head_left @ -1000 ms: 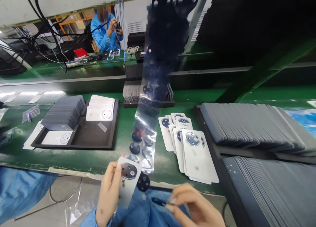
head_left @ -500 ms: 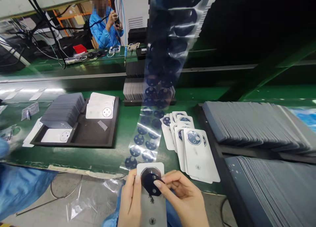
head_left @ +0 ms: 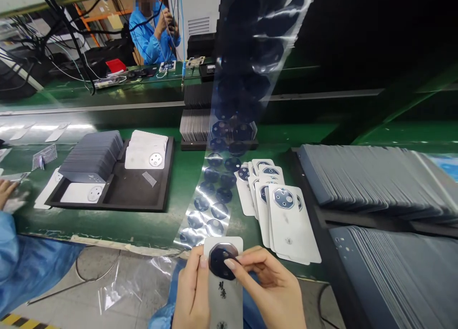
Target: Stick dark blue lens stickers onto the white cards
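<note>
Left hand: at bottom centre of frame, gripping the white cover along its left edge, thumb lying up the side near the lens ring, fingers curled behind.
Right hand: at bottom centre-right, index finger and thumb pinching narrow on the dark lens sticker, pressing it onto the cover's camera ring.
Cover: being held upright at the lower middle of the frame, just below the table edge, print facing the camera.
Sticker: sitting on the cover's top end, touching both the ring and the right fingertips.
Film strip: clear strip carrying two rows of dark round stickers, running from the frame's top centre down across the green table and ending just above the held cover.
Done covers: white covers fanning out on the table right of the strip, centre of frame, overlapping.
Grey stacks: long rows of grey covers leaning in trays, filling the right side.
Black tray: left of centre, holding a grey stack, white covers and single white pieces.
Co-worker's hand: showing at the far left edge, blue sleeve below it.
Person in blue: sitting at the far bench, upper left, hands raised.
</note>
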A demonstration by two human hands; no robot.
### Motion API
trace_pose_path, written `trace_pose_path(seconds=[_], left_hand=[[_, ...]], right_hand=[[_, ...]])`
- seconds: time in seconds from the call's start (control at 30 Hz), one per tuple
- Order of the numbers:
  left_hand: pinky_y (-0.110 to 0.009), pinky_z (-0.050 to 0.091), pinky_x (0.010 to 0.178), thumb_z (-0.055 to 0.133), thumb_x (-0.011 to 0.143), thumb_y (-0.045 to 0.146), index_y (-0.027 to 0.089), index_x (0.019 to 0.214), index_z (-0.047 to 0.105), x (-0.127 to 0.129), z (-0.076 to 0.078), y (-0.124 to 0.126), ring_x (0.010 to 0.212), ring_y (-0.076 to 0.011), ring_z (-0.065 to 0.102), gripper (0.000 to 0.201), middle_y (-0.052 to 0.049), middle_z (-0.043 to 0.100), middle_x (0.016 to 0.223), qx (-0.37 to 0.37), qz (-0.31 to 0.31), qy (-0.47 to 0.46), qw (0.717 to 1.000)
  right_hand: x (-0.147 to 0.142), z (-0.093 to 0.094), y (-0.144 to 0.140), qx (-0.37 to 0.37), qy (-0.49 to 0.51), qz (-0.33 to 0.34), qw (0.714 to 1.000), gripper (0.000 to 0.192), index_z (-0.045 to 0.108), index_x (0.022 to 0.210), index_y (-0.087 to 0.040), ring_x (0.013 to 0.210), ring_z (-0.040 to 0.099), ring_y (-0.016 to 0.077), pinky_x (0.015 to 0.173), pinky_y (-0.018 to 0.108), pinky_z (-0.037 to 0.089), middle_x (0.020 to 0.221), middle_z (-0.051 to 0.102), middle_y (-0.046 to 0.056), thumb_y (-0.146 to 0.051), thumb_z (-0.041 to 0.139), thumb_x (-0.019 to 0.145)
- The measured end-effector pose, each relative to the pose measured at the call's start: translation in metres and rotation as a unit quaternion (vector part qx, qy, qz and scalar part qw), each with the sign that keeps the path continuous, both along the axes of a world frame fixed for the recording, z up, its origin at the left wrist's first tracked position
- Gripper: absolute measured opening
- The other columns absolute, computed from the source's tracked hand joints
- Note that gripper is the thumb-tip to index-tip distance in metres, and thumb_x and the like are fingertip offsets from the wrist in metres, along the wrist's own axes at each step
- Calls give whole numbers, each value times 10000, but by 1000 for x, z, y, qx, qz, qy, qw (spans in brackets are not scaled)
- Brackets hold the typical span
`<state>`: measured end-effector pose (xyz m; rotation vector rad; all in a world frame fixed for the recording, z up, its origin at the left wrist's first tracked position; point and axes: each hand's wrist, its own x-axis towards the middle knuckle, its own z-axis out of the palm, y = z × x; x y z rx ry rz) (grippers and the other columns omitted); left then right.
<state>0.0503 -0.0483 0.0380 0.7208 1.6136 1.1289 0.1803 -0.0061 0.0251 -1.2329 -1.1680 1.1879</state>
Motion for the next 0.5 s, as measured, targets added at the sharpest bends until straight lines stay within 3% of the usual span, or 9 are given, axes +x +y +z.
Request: trace_pose_path(seconds=[0.3, 0.5], left_hand=[[-300, 435, 834, 546, 944, 530, 246, 1124, 722, -3, -4, -2, 855, -266, 601, 380, -79, 734, 964, -11, 1, -17, 1000], [-315, 441, 856, 475, 965, 558, 247, 1159, 694, -3, -4, -2, 874, -271, 608, 427, -80, 734, 950, -21, -28, 25, 999]], right_hand=[[0, -1, -2, -3, -2, 5, 1000, 186, 655, 692, -206, 562, 636, 143, 516, 211, 556, 647, 641, 3, -276, 807, 771], [-3, 3, 1, 0, 8, -10, 1000, 193, 660, 671, -207, 532, 624, 127, 501, 185, 542, 617, 633, -8, -283, 818, 751]])
